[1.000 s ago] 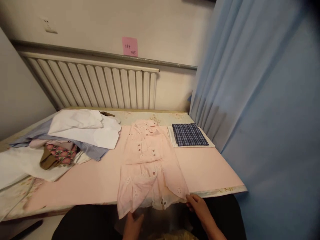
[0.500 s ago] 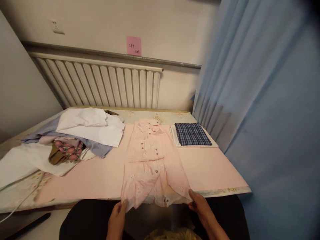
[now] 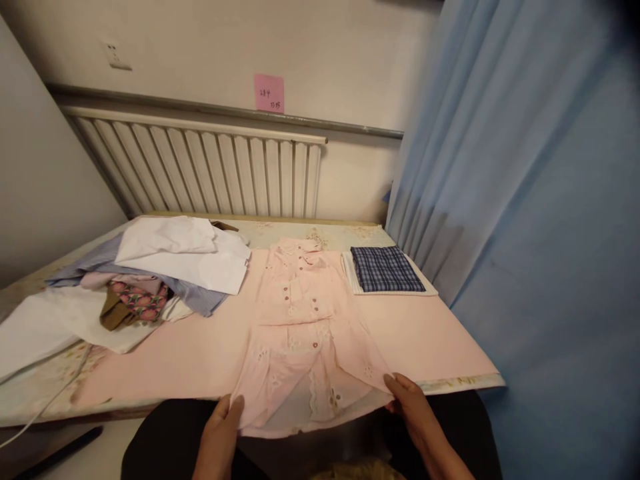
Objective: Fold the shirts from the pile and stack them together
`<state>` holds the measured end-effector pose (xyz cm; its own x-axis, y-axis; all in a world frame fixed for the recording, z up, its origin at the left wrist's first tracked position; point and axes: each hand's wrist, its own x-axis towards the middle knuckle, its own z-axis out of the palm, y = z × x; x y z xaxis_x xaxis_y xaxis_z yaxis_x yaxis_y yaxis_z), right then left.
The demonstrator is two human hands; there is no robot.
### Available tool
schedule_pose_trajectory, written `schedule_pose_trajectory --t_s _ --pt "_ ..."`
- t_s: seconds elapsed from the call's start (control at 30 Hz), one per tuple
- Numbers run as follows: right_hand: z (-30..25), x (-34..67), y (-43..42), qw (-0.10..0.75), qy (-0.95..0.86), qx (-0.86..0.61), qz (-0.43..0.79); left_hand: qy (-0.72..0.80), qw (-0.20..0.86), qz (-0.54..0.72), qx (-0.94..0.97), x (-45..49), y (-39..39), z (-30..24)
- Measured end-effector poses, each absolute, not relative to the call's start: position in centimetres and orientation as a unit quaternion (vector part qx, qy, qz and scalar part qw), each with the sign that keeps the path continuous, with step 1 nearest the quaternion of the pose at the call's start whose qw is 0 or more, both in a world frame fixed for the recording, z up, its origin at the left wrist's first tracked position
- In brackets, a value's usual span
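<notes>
A pale pink dress (image 3: 305, 320) with eyelet embroidery lies lengthwise on the pink-covered table (image 3: 430, 340), collar toward the radiator. Its hem hangs over the near edge. My left hand (image 3: 220, 427) grips the hem's left corner, thumb on top. My right hand (image 3: 413, 403) pinches the hem's right corner. The hem is stretched wide between both hands.
A heap of clothes (image 3: 145, 280), white, blue-striped, olive and floral, covers the table's left side. A folded plaid cloth (image 3: 386, 269) on a white one sits at the back right. A radiator (image 3: 200, 167) runs behind, and a blue curtain (image 3: 525, 200) hangs close on the right.
Both hands have taken the hem's corners and pulled them apart and toward me, so the bunched lower skirt now lies spread wider.
</notes>
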<state>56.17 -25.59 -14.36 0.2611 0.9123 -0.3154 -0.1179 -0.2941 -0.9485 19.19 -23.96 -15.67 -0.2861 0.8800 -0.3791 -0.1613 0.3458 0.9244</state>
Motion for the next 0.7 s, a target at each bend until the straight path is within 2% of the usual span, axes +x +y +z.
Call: schedule_pose_trajectory --t_s 0.17,0.33,0.43,0.53,0.63,0.7 --pt "-16.7 56.5 -25.4 0.455 -0.338 -0.655 0.5 0.685 0.495 0.454 0.281 19.2 -24.2 -16.6" --pt "-19.3 57.5 -25.7 0.37 -0.385 -0.709 0.461 0.721 0.443 0.408 0.341 18.8 -24.5 -18.5" --pt "-18.7 57.9 -26.2 0.353 -0.46 -0.755 0.305 0.746 0.377 0.381 0.396 18.5 -24.6 -19.0" --pt "-17.1 57.6 -26.4 0.374 -0.518 -0.759 0.129 0.748 0.233 0.389 0.485 18.7 -24.6 -19.0" --pt "-15.9 56.5 -25.7 0.388 -0.597 -0.7 0.062 0.705 0.095 0.397 0.58 19.6 -24.6 -18.8" --pt "-15.4 55.3 -24.6 0.396 -0.648 -0.649 0.037 0.681 0.093 0.392 0.611 20.4 -24.4 -18.7"
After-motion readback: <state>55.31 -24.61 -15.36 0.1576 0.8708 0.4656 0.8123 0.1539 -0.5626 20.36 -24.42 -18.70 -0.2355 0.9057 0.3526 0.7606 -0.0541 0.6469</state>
